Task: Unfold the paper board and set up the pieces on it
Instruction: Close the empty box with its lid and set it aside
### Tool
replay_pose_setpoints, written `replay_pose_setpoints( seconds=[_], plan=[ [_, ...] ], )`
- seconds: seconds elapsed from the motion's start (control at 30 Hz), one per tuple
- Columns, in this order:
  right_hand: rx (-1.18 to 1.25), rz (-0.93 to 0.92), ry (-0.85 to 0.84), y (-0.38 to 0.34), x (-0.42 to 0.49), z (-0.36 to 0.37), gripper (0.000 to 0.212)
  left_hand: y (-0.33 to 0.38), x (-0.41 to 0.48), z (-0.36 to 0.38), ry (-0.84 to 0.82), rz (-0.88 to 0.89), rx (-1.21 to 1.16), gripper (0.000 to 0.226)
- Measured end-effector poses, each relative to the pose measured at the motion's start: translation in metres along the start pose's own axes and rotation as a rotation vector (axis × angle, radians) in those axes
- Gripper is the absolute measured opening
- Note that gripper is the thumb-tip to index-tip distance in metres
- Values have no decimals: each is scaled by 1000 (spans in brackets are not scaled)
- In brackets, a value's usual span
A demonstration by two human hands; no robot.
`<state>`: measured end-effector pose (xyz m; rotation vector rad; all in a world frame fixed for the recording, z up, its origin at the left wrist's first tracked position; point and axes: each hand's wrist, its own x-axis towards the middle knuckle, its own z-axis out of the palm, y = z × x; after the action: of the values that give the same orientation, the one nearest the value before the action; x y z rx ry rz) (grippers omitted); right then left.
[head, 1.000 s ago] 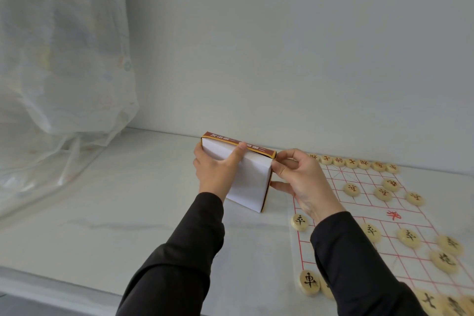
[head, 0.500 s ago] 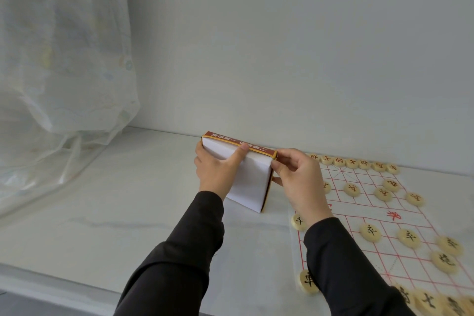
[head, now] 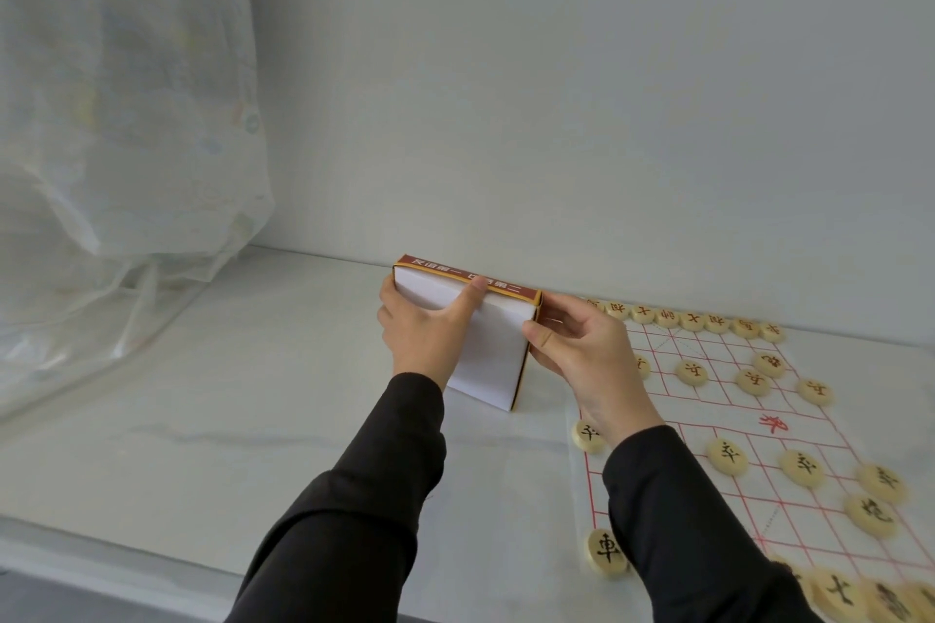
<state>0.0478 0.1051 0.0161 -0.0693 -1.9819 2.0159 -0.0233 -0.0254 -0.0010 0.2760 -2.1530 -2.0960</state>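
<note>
Holding a box [head: 485, 349] on one edge on the desk [head: 202, 395], white face toward the camera, red-and-yellow side on top. Left grip [head: 422, 336] grasps the box's left end, thumb hooked over the top edge. Right grip [head: 582, 354] pinches the upper right corner. Paper board [head: 718, 407] lies unfolded and flat on the desk just right of the box, red grid up. Round wooden pieces [head: 727, 456] sit on it: a row along the far edge, others spread nearer. Sheer curtain [head: 126, 116] hangs at left.

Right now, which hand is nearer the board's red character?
Right. The right hand holds the box's right edge, beside the board; the left hand grips the box's left side, farther from the red character.
</note>
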Motion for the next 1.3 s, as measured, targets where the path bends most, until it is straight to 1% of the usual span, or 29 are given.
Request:
replay_pose_setpoints(
  seconds=[0.27,0.4,0.5,0.57,0.7,0.77,0.87,0.97,1.07,1.2,1.23,1.3],
  plan=[
    [-73,0,83,3,4,-1,26,0,-2,3,-11,-10,16,102],
    [-165,-29,156,3,6,-3,17,1,-5,2,-30,29,71,100],
    [-220,-53,196,3,7,-4,15,3,-3,-7,-83,82,160,87],
    [-232,-51,207,1,8,-8,17,4,0,-15,-127,109,264,76],
    [-248,-56,141,-7,10,-16,30,8,4,-30,-181,183,449,48],
    [-264,-31,113,-8,11,-18,33,12,5,-34,-190,199,504,41],
    [-297,24,128,-6,13,-21,30,17,6,-38,-210,213,562,39],
    [-287,48,107,-10,14,-22,23,21,6,-40,-230,215,560,38],
    [-374,-2,74,-12,13,-20,19,23,4,-41,-232,223,530,37],
    [-483,-102,115,-11,13,-17,22,26,2,-44,-218,301,539,30],
    [-490,-111,124,-10,13,-16,22,27,3,-46,-227,323,565,33],
    [-504,-118,122,-7,13,-14,23,29,8,-53,-315,330,650,55]
  ],
)
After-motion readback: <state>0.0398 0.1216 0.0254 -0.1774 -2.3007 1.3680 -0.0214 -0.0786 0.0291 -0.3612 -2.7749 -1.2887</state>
